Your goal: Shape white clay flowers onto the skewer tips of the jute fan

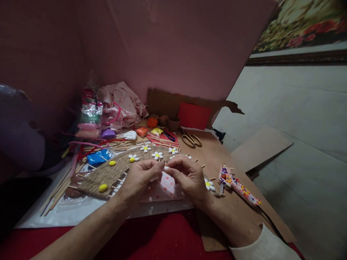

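A woven twine arch (95,182) with short sticks poking out of its edges lies across the table. White daisies with yellow centres (157,155) sit on it, and two bare yellow ovals (103,188) are at its left end. Over its inner edge, my right hand (187,176) pinches a small white piece (166,168) between thumb and fingers. My left hand (145,174) is closed beside it, thumb against fingertips; whatever it may hold is too small to make out. Below both hands lies pink dotted material (168,186).
Scissors (192,140) lie behind my right hand, and a flower-patterned glue gun (240,187) with a cord lies at the right. Coloured clay packets, such as a blue one (100,156), thin sticks (60,188) and crumpled pink cloth (121,104) are at the left and back.
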`<action>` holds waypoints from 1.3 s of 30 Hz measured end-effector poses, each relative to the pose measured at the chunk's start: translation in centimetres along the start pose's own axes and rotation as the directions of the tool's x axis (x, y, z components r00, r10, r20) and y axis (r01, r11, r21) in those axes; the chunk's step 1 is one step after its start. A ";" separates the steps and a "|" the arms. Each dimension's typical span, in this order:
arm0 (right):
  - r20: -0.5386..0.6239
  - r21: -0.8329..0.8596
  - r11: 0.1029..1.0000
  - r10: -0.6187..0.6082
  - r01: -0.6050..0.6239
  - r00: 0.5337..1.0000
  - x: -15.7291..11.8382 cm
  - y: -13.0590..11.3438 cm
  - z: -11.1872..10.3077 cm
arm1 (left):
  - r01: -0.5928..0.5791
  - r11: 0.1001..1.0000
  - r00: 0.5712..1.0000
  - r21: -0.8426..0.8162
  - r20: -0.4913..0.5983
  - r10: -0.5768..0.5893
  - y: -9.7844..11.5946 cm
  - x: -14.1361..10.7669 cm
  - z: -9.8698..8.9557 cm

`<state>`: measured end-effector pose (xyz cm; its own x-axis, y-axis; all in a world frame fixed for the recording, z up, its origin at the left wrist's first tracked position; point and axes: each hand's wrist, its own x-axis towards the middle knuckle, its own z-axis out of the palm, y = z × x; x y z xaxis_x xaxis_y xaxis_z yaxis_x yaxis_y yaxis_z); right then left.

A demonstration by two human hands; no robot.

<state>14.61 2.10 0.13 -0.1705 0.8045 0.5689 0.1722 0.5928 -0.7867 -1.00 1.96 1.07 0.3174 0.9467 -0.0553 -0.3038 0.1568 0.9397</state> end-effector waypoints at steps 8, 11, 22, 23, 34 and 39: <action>-0.003 -0.104 0.991 -0.082 0.081 0.997 -0.1 -0.6 0.0 | -0.004 1.000 1.000 -0.009 -0.019 0.004 0.2 0.0 0.2; -0.019 -0.139 0.986 -0.098 0.095 0.995 -0.1 -0.6 0.0 | 0.013 0.998 1.000 -0.067 -0.013 -0.014 0.3 0.0 0.3; -0.066 -0.126 0.989 -0.083 0.074 0.994 -0.4 -0.3 -0.1 | 0.055 0.966 0.998 -0.253 -0.015 -0.061 0.3 0.1 -0.1; -0.066 -0.127 0.989 -0.081 0.072 0.995 -0.4 -0.3 -0.1 | 0.046 0.964 0.999 -0.261 -0.010 -0.051 0.3 0.1 -0.1; -0.090 -0.178 0.981 -0.092 0.075 0.992 -0.4 -0.3 -0.1 | 0.040 0.958 0.999 -0.285 -0.023 -0.049 0.8 0.1 0.2; -0.082 -0.176 0.980 -0.113 0.097 0.990 -0.4 -0.3 0.1 | -0.035 0.987 0.999 -0.157 -0.015 0.033 0.5 -0.2 0.3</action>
<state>14.57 1.56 0.14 -0.1086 0.7326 0.6720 0.3231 0.6653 -0.6731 -1.00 1.78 1.68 0.2931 0.9556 -0.0291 -0.4522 0.1654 0.8765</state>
